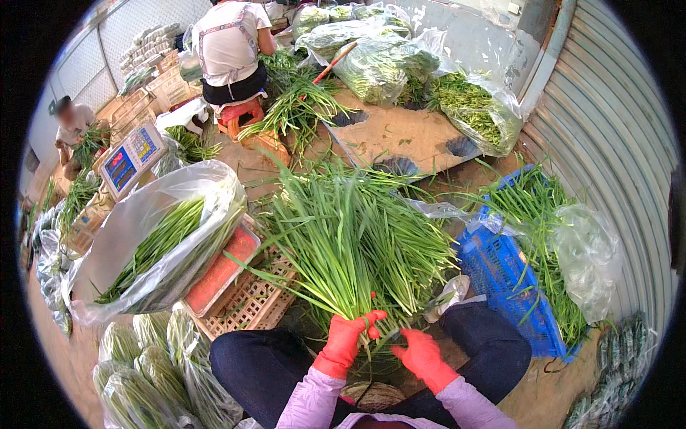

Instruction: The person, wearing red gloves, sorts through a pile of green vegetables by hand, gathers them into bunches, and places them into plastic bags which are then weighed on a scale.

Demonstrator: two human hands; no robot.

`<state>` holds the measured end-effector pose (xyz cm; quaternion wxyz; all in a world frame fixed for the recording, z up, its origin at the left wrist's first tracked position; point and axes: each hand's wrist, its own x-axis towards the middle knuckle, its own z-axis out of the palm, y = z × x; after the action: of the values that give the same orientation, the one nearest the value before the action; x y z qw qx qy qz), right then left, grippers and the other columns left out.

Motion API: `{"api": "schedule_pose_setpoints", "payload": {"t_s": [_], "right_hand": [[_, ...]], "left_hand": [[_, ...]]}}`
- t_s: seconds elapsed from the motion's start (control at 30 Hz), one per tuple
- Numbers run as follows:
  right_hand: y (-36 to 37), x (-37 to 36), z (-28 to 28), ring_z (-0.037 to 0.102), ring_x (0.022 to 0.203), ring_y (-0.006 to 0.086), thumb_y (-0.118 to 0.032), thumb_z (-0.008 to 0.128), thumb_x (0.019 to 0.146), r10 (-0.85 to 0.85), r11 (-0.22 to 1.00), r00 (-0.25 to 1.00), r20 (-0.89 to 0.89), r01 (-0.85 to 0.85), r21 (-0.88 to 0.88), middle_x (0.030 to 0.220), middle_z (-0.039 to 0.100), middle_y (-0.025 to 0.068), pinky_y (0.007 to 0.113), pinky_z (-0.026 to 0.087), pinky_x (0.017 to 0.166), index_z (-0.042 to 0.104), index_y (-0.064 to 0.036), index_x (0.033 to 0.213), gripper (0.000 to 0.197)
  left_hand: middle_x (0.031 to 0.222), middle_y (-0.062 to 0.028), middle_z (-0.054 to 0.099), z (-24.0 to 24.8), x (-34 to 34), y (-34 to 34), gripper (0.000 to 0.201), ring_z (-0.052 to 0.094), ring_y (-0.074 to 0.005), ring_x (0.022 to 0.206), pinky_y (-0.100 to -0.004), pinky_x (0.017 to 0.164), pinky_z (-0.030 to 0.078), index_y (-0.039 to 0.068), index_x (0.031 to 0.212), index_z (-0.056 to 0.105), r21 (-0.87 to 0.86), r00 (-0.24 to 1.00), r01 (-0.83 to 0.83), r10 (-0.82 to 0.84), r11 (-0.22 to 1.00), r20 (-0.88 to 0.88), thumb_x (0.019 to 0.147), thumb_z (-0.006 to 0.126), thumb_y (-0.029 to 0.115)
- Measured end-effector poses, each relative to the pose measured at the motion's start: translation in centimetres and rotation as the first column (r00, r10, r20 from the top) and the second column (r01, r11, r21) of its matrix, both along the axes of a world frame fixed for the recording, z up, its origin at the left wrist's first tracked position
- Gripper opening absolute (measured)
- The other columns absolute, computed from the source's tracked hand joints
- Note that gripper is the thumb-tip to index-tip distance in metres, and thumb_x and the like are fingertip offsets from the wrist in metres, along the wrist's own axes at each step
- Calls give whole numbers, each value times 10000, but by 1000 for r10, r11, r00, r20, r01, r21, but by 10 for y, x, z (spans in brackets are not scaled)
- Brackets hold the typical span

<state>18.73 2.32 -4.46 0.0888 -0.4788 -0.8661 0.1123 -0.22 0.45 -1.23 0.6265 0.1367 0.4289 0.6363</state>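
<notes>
In the middle lies a large heap of long green chives [411, 250], leaf ends pointing away from me. My left hand [341, 344], in a red glove, is closed round the stem ends of a bunch of chives [325, 250] at the near side of the heap. Just right of those stem ends is my right hand [423, 357], also red-gloved, with its fingers curled. Something thin and greyish shows by its fingertips, too small to make out.
A plastic bag of chives [161, 257] rests on a red-topped scale [229, 268] over a tan crate [250, 307] at left. A blue crate [500, 279] with chives stands at right. Bagged bundles [146, 365] lie front left. Two people [230, 43] work farther back.
</notes>
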Motion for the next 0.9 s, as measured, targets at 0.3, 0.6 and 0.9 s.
{"api": "schedule_pose_setpoints", "payload": {"t_s": [0.3, 0.6, 0.9], "right_hand": [[25, -74, 51, 614, 537, 222, -385, 552, 869, 2, 977, 994, -108, -25, -211, 642, 636, 90, 351, 478, 503, 582, -30, 828, 359], [36, 1, 79, 592, 486, 193, -319, 550, 871, -103, 117, 994, -33, -21, -993, 630, 627, 101, 344, 463, 449, 618, -41, 852, 287], [86, -18, -20, 645, 858, 319, -446, 602, 770, -224, 907, 921, 320, 317, -277, 912, 654, 196, 469, 502, 726, 655, -84, 981, 422]], "left_hand": [[992, -40, 641, -47, 12, -2, 352, 590, -124, 825, -264, 712, 494, 16, 1116, 572, 158, 963, -119, 152, 980, -221, 774, 634, -40], [833, -95, 662, -18, -15, 4, 287, 612, -147, 599, -242, 476, 487, -17, 1013, 562, -4, 937, -179, 169, 984, -305, 736, 625, -55], [795, -27, 668, 1, -25, 10, 188, 613, -120, 750, -255, 724, 465, 17, 887, 645, 101, 911, -308, 324, 946, -256, 710, 708, 14]]}}
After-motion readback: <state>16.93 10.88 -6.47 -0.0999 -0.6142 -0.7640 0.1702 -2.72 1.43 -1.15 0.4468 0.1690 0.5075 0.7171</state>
